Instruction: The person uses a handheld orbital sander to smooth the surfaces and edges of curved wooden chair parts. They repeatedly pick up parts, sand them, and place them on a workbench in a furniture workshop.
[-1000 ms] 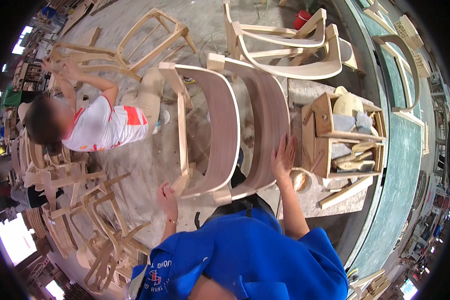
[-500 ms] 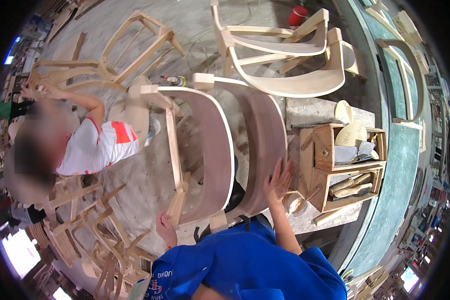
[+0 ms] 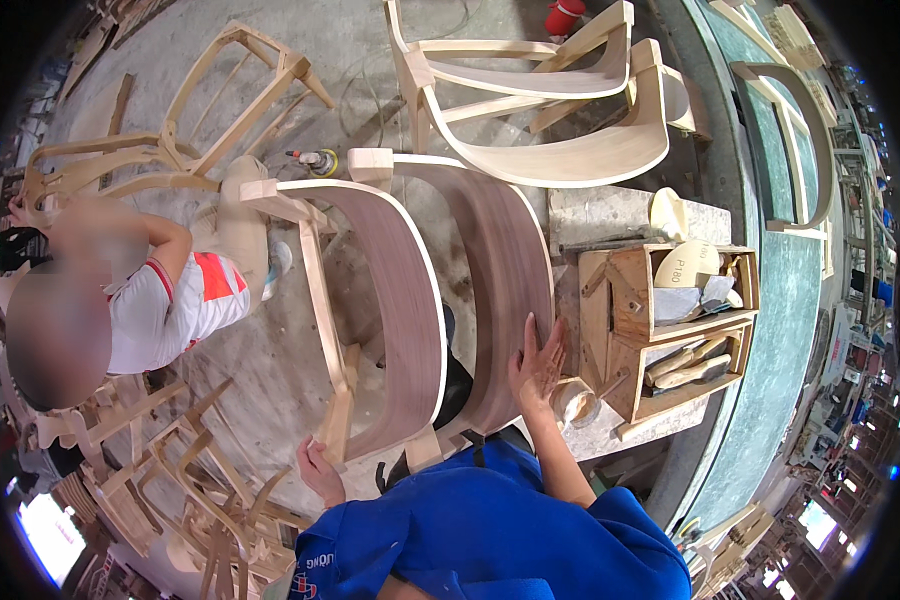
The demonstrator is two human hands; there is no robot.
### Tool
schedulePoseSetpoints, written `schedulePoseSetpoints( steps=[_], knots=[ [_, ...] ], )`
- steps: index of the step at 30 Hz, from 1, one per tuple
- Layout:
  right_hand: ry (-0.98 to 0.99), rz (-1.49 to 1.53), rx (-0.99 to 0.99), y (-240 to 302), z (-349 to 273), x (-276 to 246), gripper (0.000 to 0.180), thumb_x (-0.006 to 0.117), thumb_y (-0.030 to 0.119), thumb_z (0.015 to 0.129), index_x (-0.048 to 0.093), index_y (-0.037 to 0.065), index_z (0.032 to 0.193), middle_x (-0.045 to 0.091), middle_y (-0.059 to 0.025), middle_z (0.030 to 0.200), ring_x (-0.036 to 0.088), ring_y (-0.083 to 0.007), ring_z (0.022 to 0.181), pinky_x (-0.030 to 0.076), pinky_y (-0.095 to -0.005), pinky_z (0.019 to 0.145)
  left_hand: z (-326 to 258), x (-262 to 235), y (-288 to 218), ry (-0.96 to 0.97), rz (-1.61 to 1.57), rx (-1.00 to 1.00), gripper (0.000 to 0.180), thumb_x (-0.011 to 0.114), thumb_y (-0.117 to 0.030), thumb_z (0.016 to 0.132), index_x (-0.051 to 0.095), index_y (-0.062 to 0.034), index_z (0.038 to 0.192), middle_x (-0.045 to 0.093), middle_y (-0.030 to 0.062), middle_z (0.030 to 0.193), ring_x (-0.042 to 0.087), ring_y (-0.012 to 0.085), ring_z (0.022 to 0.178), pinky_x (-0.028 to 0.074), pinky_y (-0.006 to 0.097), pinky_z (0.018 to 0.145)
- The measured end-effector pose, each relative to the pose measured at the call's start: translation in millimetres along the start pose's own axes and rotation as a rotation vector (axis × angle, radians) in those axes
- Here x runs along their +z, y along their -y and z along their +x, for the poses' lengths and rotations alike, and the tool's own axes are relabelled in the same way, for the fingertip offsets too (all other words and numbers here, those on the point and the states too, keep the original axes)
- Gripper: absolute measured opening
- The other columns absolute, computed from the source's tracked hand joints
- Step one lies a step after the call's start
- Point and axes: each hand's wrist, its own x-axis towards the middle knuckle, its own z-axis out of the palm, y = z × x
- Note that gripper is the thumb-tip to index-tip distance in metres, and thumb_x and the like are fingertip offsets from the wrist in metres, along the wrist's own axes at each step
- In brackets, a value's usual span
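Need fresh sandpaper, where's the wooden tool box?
In the head view, the wooden tool box sits on the person's right, beside the right hand resting on the curved chair back.

Furniture workshop: unfinished bare-wood chair frames [image 3: 530,110] stacked all round the dark-veneered curved chair [image 3: 440,300] at centre, wooden tool crate [image 3: 670,320] w/ sanding bits just right of it, dusty concrete floor [image 3: 270,340] beneath, another worker [image 3: 140,300] left of it.

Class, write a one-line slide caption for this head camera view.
Right hand flat on a curved wooden chair frame, left hand gripping its near leg, a co-worker crouching beside it.
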Motion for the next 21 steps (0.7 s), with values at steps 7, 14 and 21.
schedulePoseSetpoints(
  steps=[7,14,21],
  knots=[
    [0.049,-0.026,0.033,3.2,0.7,1.5,0.076,0.062,0.012,0.074,0.032,0.018,0.144,0.020,-0.0312,0.144,0.022,-0.0480,0.133,0.025,-0.0535,0.107,-4.5,1.7,-3.8,-0.017,0.010,-0.010,0.026,0.044,-0.015,0.093,0.060,-0.0017,0.109,0.064,0.0103,0.082,0.059,0.0222,0.079,0.045,0.032,0.076],
    [-0.009,-0.092,-0.039,-0.4,1.8,7.8,0.072,0.061,0.013,0.076,0.035,0.018,0.143,0.020,-0.0327,0.143,0.024,-0.0481,0.132,0.025,-0.0518,0.107,1.6,-0.3,-2.1,-0.021,-0.017,-0.056,0.027,0.042,-0.014,0.093,0.059,-0.0030,0.112,0.066,0.0108,0.087,0.062,0.0236,0.084,0.047,0.032,0.079],
    [0.047,-0.098,-0.027,6.8,3.8,0.6,0.073,0.061,0.014,0.076,0.033,0.017,0.144,0.018,-0.0338,0.142,0.024,-0.0494,0.131,0.026,-0.0512,0.107,-3.9,-6.3,-0.9,-0.011,0.000,-0.034,0.032,0.037,-0.010,0.091,0.057,-0.0061,0.116,0.066,0.0103,0.085,0.063,0.0231,0.086,0.047,0.033,0.081]
  ],
)
